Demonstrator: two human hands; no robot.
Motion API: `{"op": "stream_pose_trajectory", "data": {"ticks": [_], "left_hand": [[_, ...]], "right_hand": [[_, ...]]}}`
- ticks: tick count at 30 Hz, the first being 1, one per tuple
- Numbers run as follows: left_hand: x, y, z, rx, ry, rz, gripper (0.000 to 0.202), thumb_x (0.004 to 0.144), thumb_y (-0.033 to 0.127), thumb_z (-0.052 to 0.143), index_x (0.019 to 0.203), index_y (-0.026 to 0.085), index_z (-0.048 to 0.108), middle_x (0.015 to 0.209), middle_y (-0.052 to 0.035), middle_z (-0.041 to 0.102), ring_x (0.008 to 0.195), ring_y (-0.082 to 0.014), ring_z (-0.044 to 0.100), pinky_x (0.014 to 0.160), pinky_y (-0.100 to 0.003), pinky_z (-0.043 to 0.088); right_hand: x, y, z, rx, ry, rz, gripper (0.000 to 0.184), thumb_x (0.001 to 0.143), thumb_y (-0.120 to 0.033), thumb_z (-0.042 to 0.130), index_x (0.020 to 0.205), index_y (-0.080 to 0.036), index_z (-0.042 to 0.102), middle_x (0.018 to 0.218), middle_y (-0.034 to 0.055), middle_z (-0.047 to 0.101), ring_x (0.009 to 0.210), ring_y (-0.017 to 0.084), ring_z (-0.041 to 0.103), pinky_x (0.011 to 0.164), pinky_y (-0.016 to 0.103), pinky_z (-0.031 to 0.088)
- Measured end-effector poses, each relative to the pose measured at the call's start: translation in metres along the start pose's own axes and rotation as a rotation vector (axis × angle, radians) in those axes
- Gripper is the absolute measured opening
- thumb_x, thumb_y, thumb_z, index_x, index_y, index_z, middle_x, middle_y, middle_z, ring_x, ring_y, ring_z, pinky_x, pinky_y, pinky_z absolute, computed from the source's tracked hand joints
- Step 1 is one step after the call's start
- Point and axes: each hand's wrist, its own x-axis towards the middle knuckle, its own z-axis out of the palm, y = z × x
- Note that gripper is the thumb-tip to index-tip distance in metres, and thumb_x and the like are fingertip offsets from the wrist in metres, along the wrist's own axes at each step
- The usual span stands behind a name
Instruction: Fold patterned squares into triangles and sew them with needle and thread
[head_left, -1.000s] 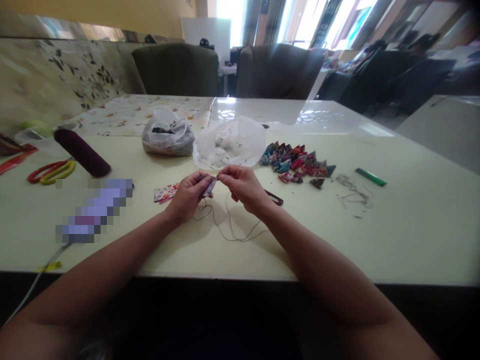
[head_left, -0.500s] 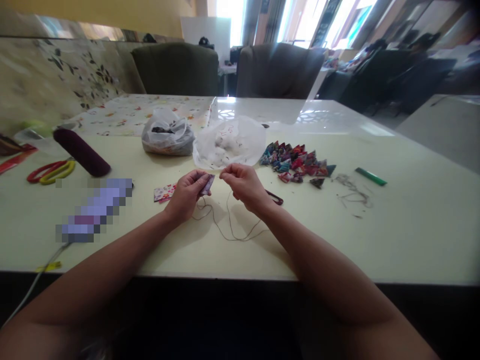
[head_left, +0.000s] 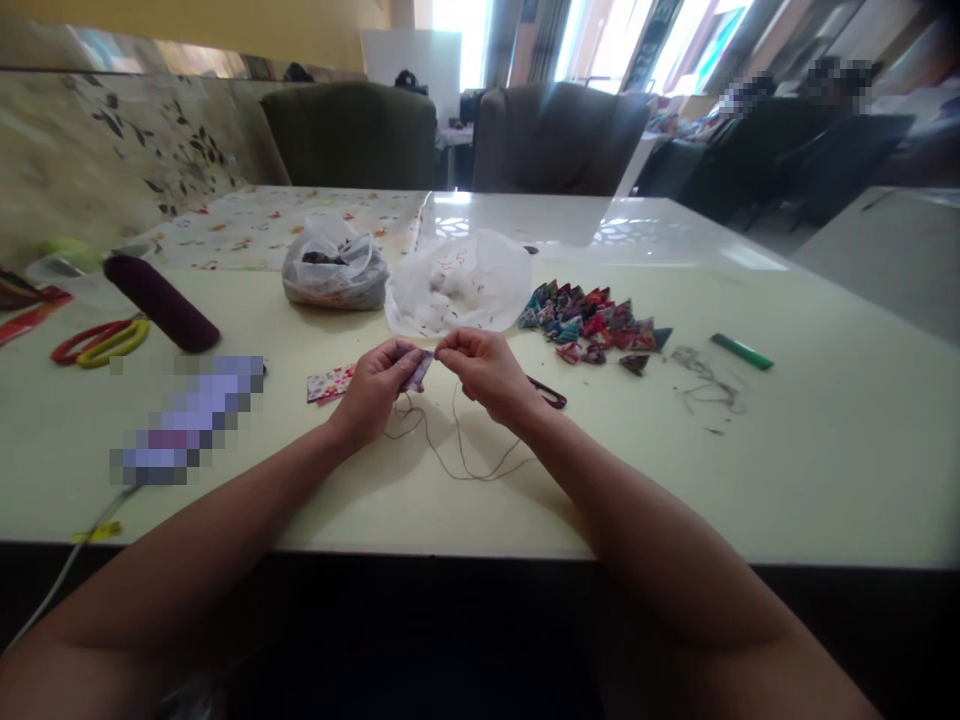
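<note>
My left hand (head_left: 376,385) pinches a small purple patterned piece of fabric (head_left: 417,372) between thumb and fingers. Close against its right edge, my right hand (head_left: 486,368) is closed in a pinch; what sits in the fingertips is too small to make out. A long brown thread (head_left: 461,474) loops over the table below both hands. Flowered fabric pieces (head_left: 328,384) lie just left of my left hand. Partly behind my right wrist is a dark reddish-brown tool (head_left: 550,393), perhaps thread snips. A pile of folded fabric triangles (head_left: 596,322) lies beyond it.
Behind my hands stand a white plastic bag with stuffing (head_left: 457,285) and a bag of dark material (head_left: 334,270). To the left are scissors (head_left: 101,342), a purple cylinder (head_left: 161,302) and a blurred-out device (head_left: 191,420) with a cable. Rightward lie thread scraps (head_left: 705,380) and a green object (head_left: 741,351).
My right hand has shifted slightly left, so its fingertips now meet the edge of the purple fabric. My left hand has stayed almost still.
</note>
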Motion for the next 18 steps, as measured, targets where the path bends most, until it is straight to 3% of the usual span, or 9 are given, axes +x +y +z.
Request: {"op": "stream_pose_trajectory", "data": {"ticks": [7, 11, 18], "left_hand": [[0.002, 0.004, 0.001, -0.028, 0.068, -0.033, 0.017, 0.078, 0.025, 0.079, 0.078, 0.014, 0.066, 0.063, 0.0025, 0.057, 0.052, -0.0067, 0.05, 0.054, -0.019, 0.047], [0.002, 0.004, 0.001, -0.064, 0.086, -0.06, 0.018, 0.077, 0.025, 0.08, 0.078, 0.014, 0.065, 0.064, 0.0029, 0.055, 0.054, -0.0068, 0.05, 0.056, -0.019, 0.05], [0.003, 0.002, -0.002, -0.318, -0.045, -0.249, 0.018, 0.078, 0.02, 0.078, 0.076, 0.013, 0.061, 0.065, 0.0038, 0.049, 0.055, -0.0053, 0.045, 0.056, -0.017, 0.049]], "right_hand": [[0.001, -0.003, -0.001, 0.088, 0.017, 0.048, 0.007, 0.078, -0.019, 0.061, 0.071, -0.017, 0.06, 0.059, -0.0052, 0.045, 0.049, 0.006, 0.034, 0.043, 0.021, 0.025], [0.002, 0.002, -0.001, 0.053, 0.03, 0.034, 0.013, 0.082, -0.027, 0.06, 0.076, -0.016, 0.064, 0.059, -0.0048, 0.046, 0.049, 0.006, 0.033, 0.043, 0.022, 0.027], [0.001, 0.006, 0.001, 0.014, 0.038, -0.042, 0.012, 0.083, -0.029, 0.063, 0.08, -0.018, 0.063, 0.063, -0.0036, 0.05, 0.051, 0.007, 0.037, 0.044, 0.021, 0.028]]}}
